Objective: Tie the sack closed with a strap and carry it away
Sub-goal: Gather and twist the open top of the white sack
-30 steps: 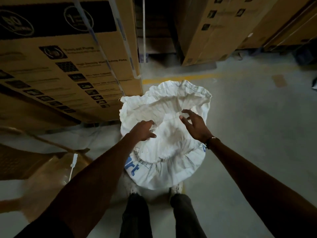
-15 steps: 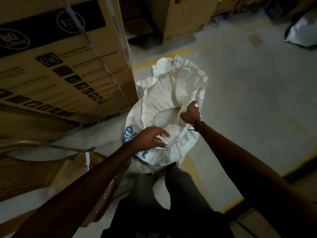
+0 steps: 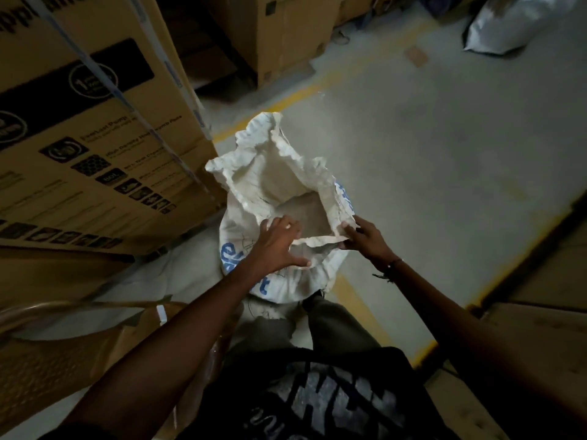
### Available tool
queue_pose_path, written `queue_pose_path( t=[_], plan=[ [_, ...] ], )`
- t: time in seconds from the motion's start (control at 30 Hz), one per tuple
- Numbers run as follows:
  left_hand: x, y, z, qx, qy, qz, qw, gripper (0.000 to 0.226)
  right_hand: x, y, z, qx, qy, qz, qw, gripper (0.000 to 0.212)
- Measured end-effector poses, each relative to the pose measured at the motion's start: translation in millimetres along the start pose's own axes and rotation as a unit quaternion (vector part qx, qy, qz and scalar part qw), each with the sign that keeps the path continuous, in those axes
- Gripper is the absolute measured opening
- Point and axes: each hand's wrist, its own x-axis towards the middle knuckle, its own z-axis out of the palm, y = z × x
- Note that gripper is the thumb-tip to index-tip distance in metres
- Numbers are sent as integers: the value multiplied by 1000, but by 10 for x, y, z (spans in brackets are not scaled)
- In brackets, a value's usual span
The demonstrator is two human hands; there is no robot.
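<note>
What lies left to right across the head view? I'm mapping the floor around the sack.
Printed cardboard box → left hand → right hand → grey bag on the floor at far right.

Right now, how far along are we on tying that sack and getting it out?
Early. Done: nothing, since the white sack stands on the floor with its mouth wide open. In hand: the right hand pinches the near rim and the left hand spreads over it. Left: gathering the mouth, strapping it (no strap visible), carrying.
</note>
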Motion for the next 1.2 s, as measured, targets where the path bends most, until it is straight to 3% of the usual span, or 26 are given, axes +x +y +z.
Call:
queue_pose_path(
  t=[0.13, 0.27, 0.4, 0.53, 0.7, 0.8, 0.87, 0.97, 1.07, 1.2],
  plan=[
    [157, 251, 6, 37, -44, 51, 997, 73, -212, -11, -124, 24, 35, -7, 999, 26],
    [254, 473, -20, 19, -21, 92, 995, 61, -336, -58, -348, -52, 56, -68, 995, 49],
    [417, 787, -123, -21, -27, 108, 994, 43, -353, -125, -645, -83, 42, -92, 991, 49],
    [669, 1061, -203, -28, 30, 146, 988, 25, -342, -139, -963, -39, -20, -80, 996, 61],
    [1048, 1256, -363, -26, 51, 110, 992, 22, -220, 11, -1142, -79, -13, -183, 980, 47],
    [1229, 1331, -427, -12, 52, 124, 991, 13, -45, 99, -1202, -71, -6, -198, 978, 21],
    [1347, 1308, -435, -4, 44, 129, 991, 10, 54, 171, -1247, -69, -16, -201, 977, 22],
    [1529, 1261, -452, 16, -29, 159, 987, 10, 173, 276, -1287, -60, -32, -201, 977, 31],
    [1663, 1263, -481, 45, -118, 151, 980, 15, 183, 253, -1302, -20, -59, -171, 983, 9],
    [1675, 1233, -538, 71, -128, 110, 983, 21, 196, 211, -1330, 39, -90, -147, 984, 13]
  ],
)
